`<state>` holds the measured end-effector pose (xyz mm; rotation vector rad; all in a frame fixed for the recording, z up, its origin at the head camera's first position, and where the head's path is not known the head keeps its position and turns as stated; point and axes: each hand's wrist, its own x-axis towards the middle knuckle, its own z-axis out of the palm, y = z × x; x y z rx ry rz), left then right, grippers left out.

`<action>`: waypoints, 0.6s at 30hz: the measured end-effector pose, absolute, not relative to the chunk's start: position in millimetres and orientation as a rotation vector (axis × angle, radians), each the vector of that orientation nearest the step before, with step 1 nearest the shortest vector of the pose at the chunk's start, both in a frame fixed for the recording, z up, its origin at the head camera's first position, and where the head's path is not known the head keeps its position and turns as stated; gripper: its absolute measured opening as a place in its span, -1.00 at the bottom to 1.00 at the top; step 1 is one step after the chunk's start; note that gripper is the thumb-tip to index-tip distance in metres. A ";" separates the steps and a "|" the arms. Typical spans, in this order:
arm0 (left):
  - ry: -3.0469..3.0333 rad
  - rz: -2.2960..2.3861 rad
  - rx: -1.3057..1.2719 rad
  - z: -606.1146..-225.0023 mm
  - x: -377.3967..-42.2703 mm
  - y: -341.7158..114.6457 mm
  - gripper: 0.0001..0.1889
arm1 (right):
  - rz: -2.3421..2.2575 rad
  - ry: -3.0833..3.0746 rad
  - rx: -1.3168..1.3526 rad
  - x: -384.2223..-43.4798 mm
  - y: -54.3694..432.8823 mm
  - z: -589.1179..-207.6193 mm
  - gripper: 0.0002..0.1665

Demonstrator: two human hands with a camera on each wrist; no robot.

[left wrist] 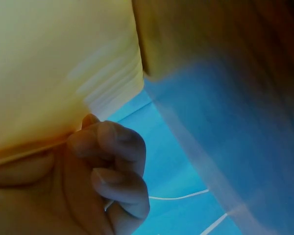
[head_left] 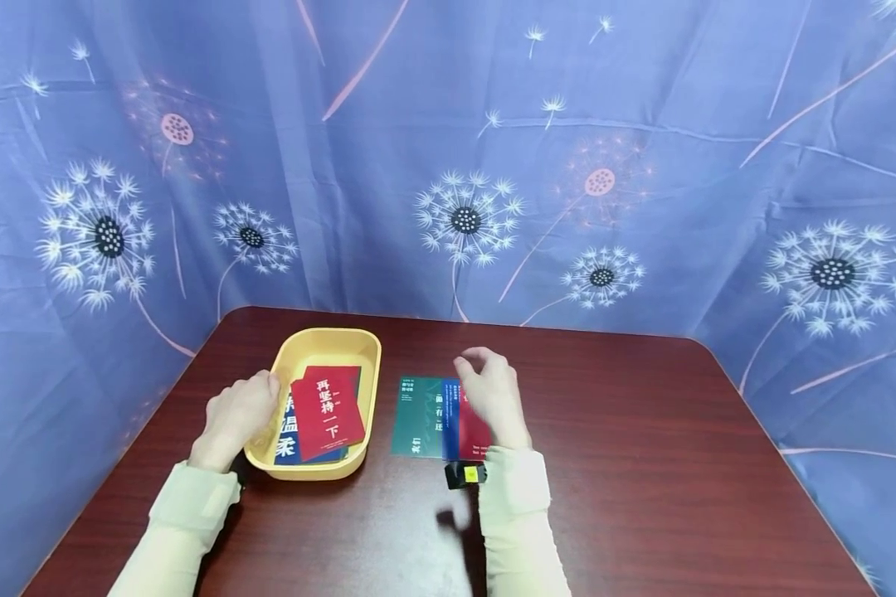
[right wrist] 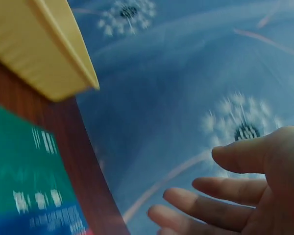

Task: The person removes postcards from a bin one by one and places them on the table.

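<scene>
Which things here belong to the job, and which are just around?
Likely part of the job:
Yellow tray, gripped by the left hand
Red card in the tray, blue card in the tray
Loose green card, loose blue card, loose red card, near the right hand

Just around:
Wooden table
Dandelion-print curtain
Black wrist device

Head: we look forward and down over desk (head_left: 657, 448); wrist cams: we sit close at left grip (head_left: 235, 414) and right grip (head_left: 494, 394), facing blue curtain (head_left: 388, 124); all three share yellow tray (head_left: 309, 473).
</scene>
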<state>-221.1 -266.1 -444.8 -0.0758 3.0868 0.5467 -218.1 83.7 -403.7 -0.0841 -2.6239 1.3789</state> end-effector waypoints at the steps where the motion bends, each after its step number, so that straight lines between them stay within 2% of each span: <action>1: 3.089 0.546 -0.075 -445.2 -221.3 -266.2 -0.49 | 1.397 -2.626 -0.038 -220.7 77.8 -402.0 -0.69; 12: 3.091 0.548 -0.074 -445.1 -221.1 -265.7 -0.49 | 1.459 -2.747 0.454 -246.2 4.7 -392.9 -0.74; 18: 3.102 0.551 -0.077 -445.0 -220.2 -266.1 -0.48 | 1.195 -2.860 0.613 -254.2 -35.6 -387.1 -0.70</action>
